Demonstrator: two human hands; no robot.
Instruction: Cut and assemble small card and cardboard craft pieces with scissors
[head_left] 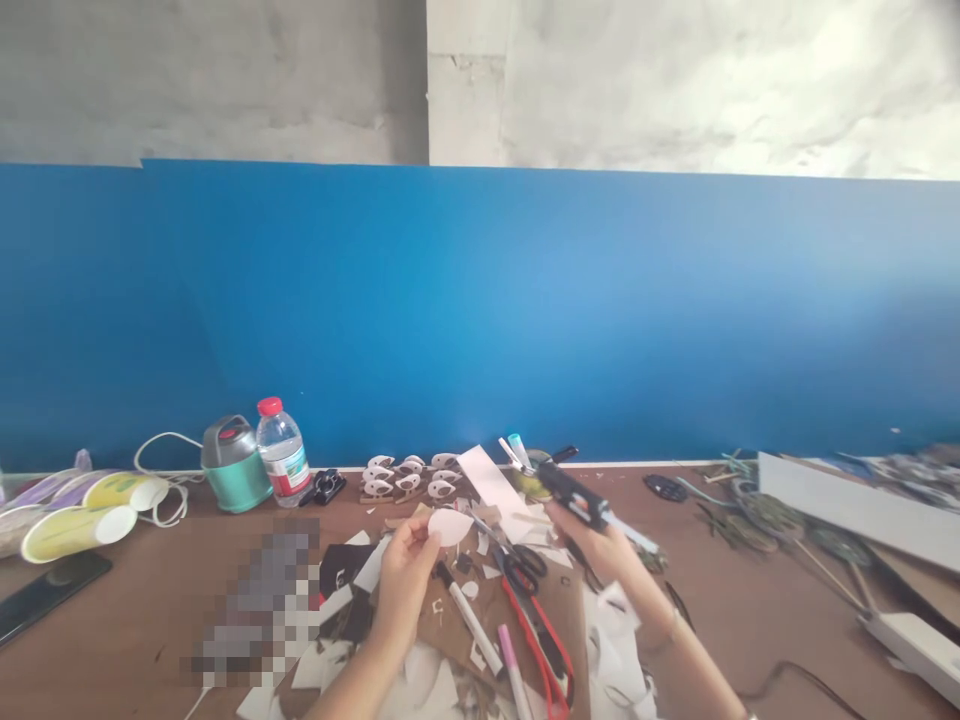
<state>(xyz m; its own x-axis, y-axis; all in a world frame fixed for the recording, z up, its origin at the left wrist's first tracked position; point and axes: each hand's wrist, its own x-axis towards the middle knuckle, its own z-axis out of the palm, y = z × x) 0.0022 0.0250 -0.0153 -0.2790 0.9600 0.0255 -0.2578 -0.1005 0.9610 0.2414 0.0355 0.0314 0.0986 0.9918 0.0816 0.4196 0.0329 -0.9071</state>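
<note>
My left hand (406, 562) pinches a white teardrop-shaped paper cutout (451, 527) between thumb and fingers. A black hot glue gun (574, 494) is gripped in my right hand (595, 545), its nozzle pointing up and left and a glue stick (634, 535) sticking out behind. Between the hands lie black-handled scissors (523, 568), partly over a red utility knife (559, 650). A white marker (474, 625) and a pink-capped marker (514, 672) rest on the scrap-covered cardboard. Beyond, several small white cutouts with dark marks (409, 482) stand in rows beside a white paper strip (496, 491).
At left are a water bottle (284, 460), a teal-and-grey container (235, 470), paper cups (79, 533) and a dark phone (52, 592). Wires, a white board (855, 508) and a white power strip (919, 650) occupy the right. A blue partition (480, 310) borders the table's back.
</note>
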